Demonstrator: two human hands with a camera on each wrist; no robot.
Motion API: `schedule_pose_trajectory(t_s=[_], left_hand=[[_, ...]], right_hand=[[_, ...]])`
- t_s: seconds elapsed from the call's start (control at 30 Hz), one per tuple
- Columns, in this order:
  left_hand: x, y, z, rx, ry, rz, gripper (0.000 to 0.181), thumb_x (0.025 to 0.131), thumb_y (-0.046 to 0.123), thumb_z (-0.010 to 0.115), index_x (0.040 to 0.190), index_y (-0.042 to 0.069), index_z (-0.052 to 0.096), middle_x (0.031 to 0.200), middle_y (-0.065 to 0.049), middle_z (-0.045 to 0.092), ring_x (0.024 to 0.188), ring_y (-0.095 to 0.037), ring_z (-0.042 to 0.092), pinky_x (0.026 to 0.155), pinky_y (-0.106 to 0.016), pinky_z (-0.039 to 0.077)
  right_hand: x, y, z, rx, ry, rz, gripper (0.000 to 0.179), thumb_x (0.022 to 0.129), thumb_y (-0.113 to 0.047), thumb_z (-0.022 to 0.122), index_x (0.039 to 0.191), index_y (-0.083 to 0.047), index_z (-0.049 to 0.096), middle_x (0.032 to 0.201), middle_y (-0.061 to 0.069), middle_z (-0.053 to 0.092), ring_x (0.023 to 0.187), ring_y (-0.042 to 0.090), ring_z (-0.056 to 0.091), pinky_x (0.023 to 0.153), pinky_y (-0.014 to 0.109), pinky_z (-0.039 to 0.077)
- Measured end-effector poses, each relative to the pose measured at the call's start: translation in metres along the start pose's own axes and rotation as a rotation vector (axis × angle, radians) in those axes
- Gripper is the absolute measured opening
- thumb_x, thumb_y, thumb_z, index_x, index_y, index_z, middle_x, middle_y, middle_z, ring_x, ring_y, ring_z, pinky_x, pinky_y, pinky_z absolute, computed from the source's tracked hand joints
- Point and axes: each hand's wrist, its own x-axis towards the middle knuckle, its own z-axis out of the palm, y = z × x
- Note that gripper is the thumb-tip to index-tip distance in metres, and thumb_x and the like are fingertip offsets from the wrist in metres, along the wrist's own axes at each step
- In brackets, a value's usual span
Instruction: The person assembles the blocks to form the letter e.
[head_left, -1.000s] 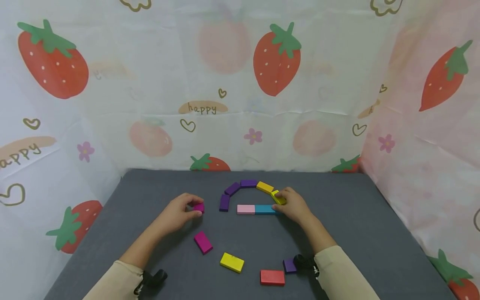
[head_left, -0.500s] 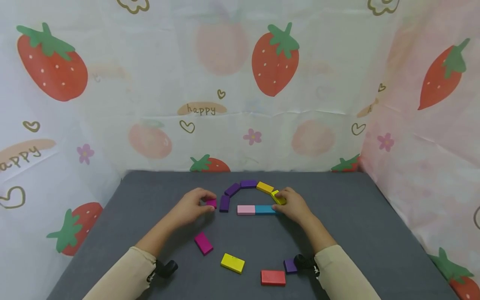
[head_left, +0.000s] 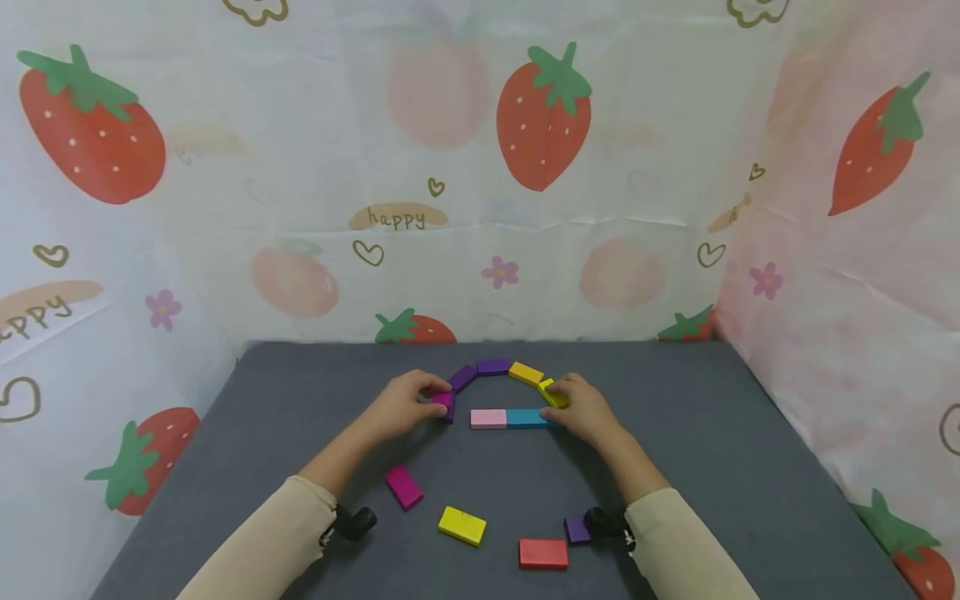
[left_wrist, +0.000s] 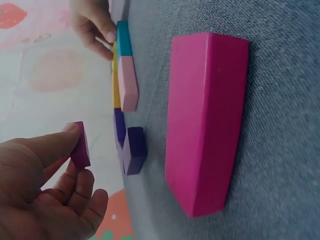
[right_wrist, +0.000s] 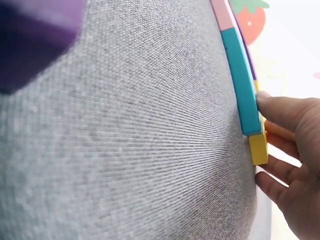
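My left hand (head_left: 405,406) pinches a magenta block (head_left: 443,400) between thumb and fingers. In the left wrist view, that block (left_wrist: 81,146) is raised off the table, near the upright-looking purple block (left_wrist: 135,151) at the left end of a curved row. At the row's right end, my right hand (head_left: 590,410) holds a yellow block (head_left: 553,393) with thumb and fingertips. The thumb lies close against the blue block (head_left: 527,418), which touches a pink block (head_left: 488,419). More purple blocks (head_left: 493,367) and a darker yellow block (head_left: 527,372) form the rest of the curve.
Nearer me on the grey cloth (head_left: 675,450) lie a second magenta block (head_left: 404,487), a yellow block (head_left: 462,526), a red block (head_left: 543,554) and a purple block (head_left: 577,531) beside the right wrist camera. A strawberry-printed curtain (head_left: 420,275) borders the table.
My left hand has moved right with the magenta block, from left of the curved row to its left end. The right hand has stayed at the yellow block.
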Motion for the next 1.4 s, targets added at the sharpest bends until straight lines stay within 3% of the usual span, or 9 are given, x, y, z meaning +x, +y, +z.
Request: schedule_pose_trajectory(t_s=[0.23,0.43,0.7,1.4], left_hand=[[0.01,0.001,0.01,0.023,-0.01,-0.013,0.029,0.09,0.02,0.08,0.118,0.015,0.075,0.115,-0.002,0.067,0.108,-0.022,0.062,0.098,-0.043,0.051],[0.016,0.0,0.019,0.064,-0.023,0.029,0.029,0.088,0.018,0.082,0.116,0.014,0.076,0.11,0.0,0.069,0.103,-0.019,0.062,0.096,-0.042,0.052],[0.019,-0.001,0.027,0.1,-0.045,0.036,0.027,0.088,0.02,0.083,0.114,0.017,0.077,0.111,0.001,0.071,0.109,-0.021,0.061,0.102,-0.046,0.048],[0.023,-0.005,0.038,0.055,-0.056,0.005,0.026,0.087,0.02,0.083,0.112,0.018,0.078,0.104,0.005,0.07,0.093,-0.014,0.059,0.09,-0.038,0.053]], right_hand=[[0.0,0.0,0.001,-0.004,-0.004,0.001,0.047,0.091,-0.026,0.079,0.131,-0.004,0.068,0.127,0.011,0.061,0.117,0.032,0.06,0.104,0.051,0.049],[-0.001,0.0,0.001,-0.004,-0.004,-0.003,0.047,0.092,-0.027,0.079,0.131,-0.003,0.068,0.127,0.012,0.06,0.117,0.032,0.06,0.104,0.051,0.049],[-0.001,0.0,0.0,0.0,0.0,-0.012,0.047,0.092,-0.026,0.079,0.13,-0.003,0.068,0.126,0.012,0.061,0.114,0.032,0.061,0.102,0.051,0.05],[-0.001,0.0,-0.001,-0.002,-0.008,-0.006,0.046,0.092,-0.026,0.079,0.131,-0.004,0.068,0.127,0.012,0.06,0.116,0.032,0.06,0.103,0.051,0.049]])
